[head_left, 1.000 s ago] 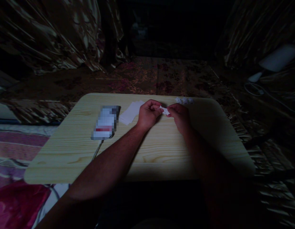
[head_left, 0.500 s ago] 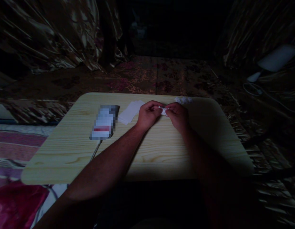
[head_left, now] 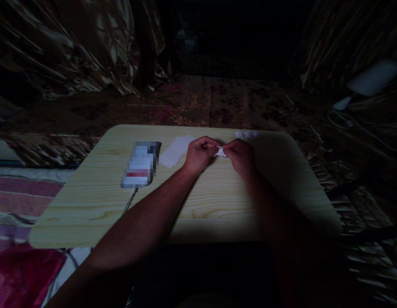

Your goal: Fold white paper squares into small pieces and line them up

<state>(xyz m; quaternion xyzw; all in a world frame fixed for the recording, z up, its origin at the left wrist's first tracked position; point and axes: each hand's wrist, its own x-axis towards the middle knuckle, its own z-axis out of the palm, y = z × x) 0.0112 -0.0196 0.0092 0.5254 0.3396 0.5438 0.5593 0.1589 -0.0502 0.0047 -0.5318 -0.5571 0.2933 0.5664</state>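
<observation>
My left hand (head_left: 201,154) pinches one side of a small piece of folded white paper (head_left: 220,152). The other side is held between the thumb and fingers of my right hand (head_left: 241,155). Both hands are close together over the far middle of the wooden table (head_left: 214,201), and the fingers cover part of the paper. Flat white paper sheets (head_left: 175,150) lie in an overlapping stack just left of my left hand. Behind my right hand, near the back edge, sit several small folded white paper pieces (head_left: 247,134).
A phone (head_left: 139,164), its screen blurred out, lies on the left of the table with a white cable (head_left: 130,200) running toward my left forearm. A lamp (head_left: 373,79) stands at the far right. Patterned cloth (head_left: 185,100) is beyond the table's back edge.
The fingers of my right hand have shifted slightly on the folded paper, and the paper has tilted a little. My left hand stays nearly in place.
</observation>
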